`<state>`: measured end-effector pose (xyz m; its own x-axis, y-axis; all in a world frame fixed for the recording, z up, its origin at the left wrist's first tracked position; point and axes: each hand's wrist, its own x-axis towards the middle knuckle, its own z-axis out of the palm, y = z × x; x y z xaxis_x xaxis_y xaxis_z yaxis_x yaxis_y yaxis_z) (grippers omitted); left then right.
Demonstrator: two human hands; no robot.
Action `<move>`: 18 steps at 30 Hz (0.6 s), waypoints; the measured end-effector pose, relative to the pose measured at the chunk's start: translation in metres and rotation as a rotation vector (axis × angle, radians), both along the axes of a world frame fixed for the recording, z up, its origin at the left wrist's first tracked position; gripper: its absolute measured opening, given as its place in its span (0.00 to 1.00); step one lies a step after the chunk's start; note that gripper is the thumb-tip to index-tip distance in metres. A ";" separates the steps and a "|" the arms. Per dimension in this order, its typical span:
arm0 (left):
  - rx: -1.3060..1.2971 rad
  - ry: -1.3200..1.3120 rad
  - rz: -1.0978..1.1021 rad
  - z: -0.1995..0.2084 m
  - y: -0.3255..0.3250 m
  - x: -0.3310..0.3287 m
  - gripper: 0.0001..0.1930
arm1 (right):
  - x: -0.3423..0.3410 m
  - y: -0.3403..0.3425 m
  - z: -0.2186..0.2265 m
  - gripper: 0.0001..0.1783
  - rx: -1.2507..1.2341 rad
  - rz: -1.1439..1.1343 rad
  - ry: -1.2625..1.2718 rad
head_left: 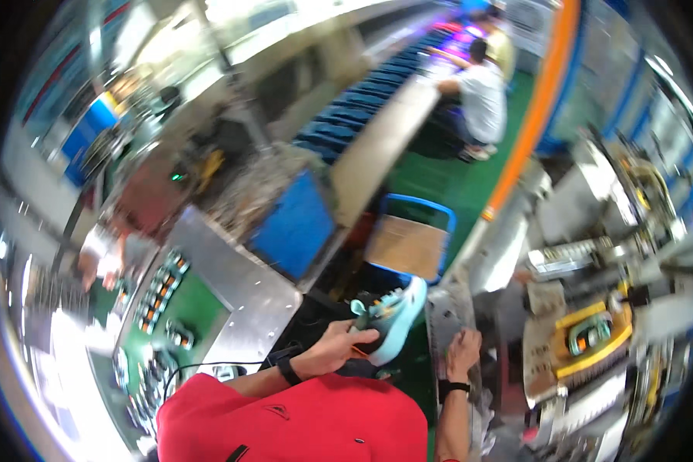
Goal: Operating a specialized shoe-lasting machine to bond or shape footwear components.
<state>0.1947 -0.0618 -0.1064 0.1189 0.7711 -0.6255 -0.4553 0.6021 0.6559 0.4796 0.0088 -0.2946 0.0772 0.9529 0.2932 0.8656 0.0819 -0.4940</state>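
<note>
My left hand [336,348] is wrapped round the heel end of a sneaker [393,320] with a thick light-blue sole, a dark upper and pale laces. The shoe is tilted, its toe pointing up and away to the right. My right hand [463,353] is at the grey metal panel [448,312] along the machine's near edge, its fingers curled; what they grip, if anything, is hidden. To the right of that hand, another shoe [590,334] sits in a yellow-edged holder [574,368] on the machine.
On the left, a green work surface [196,289] with a metal border holds several shoes [162,292]. Beyond my left hand are a blue panel [293,225] and a blue-framed cart [410,242]. A long conveyor [385,146] runs away toward seated people [481,104]. An orange post [533,115] slants at right.
</note>
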 end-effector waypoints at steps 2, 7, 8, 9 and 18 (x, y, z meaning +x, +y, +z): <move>-0.035 0.100 0.045 -0.008 -0.026 -0.018 0.19 | -0.001 0.002 -0.031 0.05 0.043 0.080 0.103; -0.084 0.178 0.317 -0.010 -0.089 -0.072 0.16 | 0.006 0.012 -0.047 0.07 0.004 0.047 0.012; -0.098 0.197 0.370 -0.008 -0.098 -0.085 0.17 | 0.008 0.020 -0.050 0.08 -0.001 0.029 0.018; -0.122 0.176 0.479 -0.027 -0.115 -0.104 0.17 | -0.014 0.029 -0.027 0.08 -0.015 -0.011 0.055; -0.335 0.279 1.202 -0.158 -0.222 -0.321 0.18 | -0.277 0.129 0.242 0.09 0.274 0.674 0.405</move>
